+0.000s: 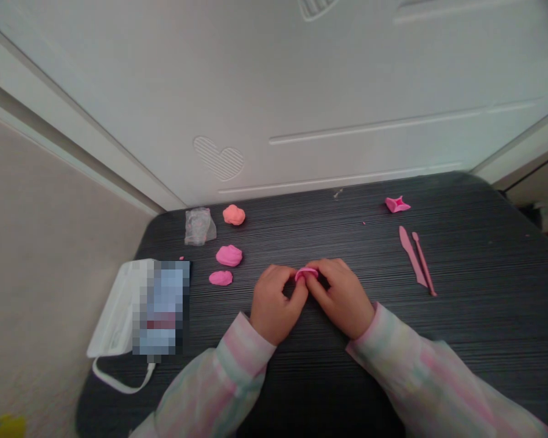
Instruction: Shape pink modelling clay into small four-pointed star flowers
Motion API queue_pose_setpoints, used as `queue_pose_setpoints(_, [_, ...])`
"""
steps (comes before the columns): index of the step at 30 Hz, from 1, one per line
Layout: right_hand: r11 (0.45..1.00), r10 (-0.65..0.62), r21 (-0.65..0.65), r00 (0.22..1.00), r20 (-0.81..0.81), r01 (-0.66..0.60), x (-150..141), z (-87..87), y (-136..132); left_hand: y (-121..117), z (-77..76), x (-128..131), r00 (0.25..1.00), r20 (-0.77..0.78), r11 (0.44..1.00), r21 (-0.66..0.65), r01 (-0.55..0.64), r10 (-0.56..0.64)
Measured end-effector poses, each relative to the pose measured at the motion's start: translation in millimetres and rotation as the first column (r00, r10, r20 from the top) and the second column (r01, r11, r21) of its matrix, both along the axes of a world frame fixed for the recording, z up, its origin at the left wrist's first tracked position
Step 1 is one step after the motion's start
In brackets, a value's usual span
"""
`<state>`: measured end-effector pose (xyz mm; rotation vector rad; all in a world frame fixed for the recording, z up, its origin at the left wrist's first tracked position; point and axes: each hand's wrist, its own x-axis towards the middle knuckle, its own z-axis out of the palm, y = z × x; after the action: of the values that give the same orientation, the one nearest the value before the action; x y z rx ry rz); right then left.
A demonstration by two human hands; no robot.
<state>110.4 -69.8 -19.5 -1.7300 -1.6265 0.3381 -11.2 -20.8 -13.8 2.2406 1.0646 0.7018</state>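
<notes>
Between my two hands, a small curved piece of pink modelling clay (306, 272) is pinched just above the dark tabletop. My left hand (276, 302) grips its left side between thumb and fingers. On its other side, my right hand (342, 295) has its thumb and fingers closed on the same piece. The fingertips hide part of the clay. To the left lie two pink clay lumps, a larger one (229, 255) and a smaller one (221, 278), with an orange clay lump (234, 215) behind them.
At right lie a pink plastic knife (412, 255), a thin pink stick tool (424, 263) and a pointed pink clay shape (397, 204). A clear plastic wrapper (200, 226) is at back left. A blurred-out phone (162, 307) with a white cable (123, 384) overlaps a white case (116, 310).
</notes>
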Motion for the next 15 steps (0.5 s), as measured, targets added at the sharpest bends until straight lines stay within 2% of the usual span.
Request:
queue_pose_setpoints(5, [0.999, -0.017, -0.037, 0.999, -0.047, 0.015, 0.9, 3.0, 0.0, 1.0, -0.5, -0.7, 1.0, -0.004, 1.0, -0.015, -0.022, 0.022])
queue_pose_setpoints(15, [0.998, -0.037, -0.044, 0.999, -0.034, 0.036, 0.8, 4.1, 0.5, 0.7, -1.0, -1.2, 0.999, -0.019, 1.0, -0.005, -0.028, 0.028])
